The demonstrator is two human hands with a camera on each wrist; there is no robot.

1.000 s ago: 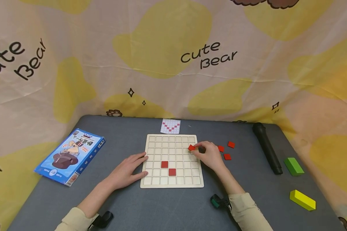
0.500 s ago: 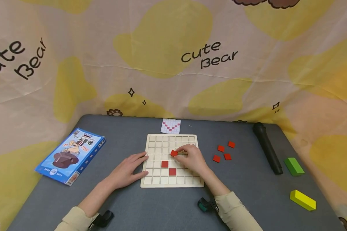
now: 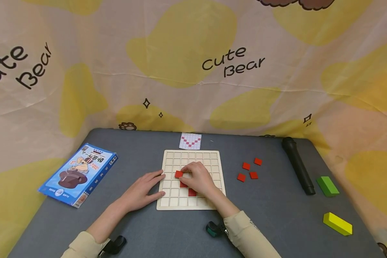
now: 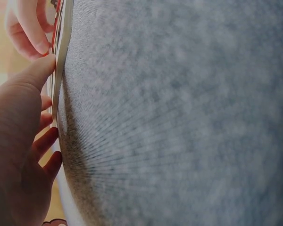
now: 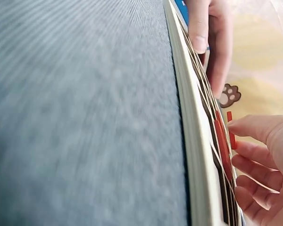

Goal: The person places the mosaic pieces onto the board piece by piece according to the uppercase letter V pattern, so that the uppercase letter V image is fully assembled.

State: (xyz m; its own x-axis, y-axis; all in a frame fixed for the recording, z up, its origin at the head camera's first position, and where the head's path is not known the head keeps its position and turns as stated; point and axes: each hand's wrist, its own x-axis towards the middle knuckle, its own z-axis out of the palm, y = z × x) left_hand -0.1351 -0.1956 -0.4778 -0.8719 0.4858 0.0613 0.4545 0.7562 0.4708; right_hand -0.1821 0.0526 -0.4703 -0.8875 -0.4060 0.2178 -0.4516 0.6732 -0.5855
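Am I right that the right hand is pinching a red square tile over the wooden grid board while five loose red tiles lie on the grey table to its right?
Not quite: the head view shows four loose red square tiles on the grey table, not five. The rest holds: the right hand pinches a red square tile over the wooden grid board.
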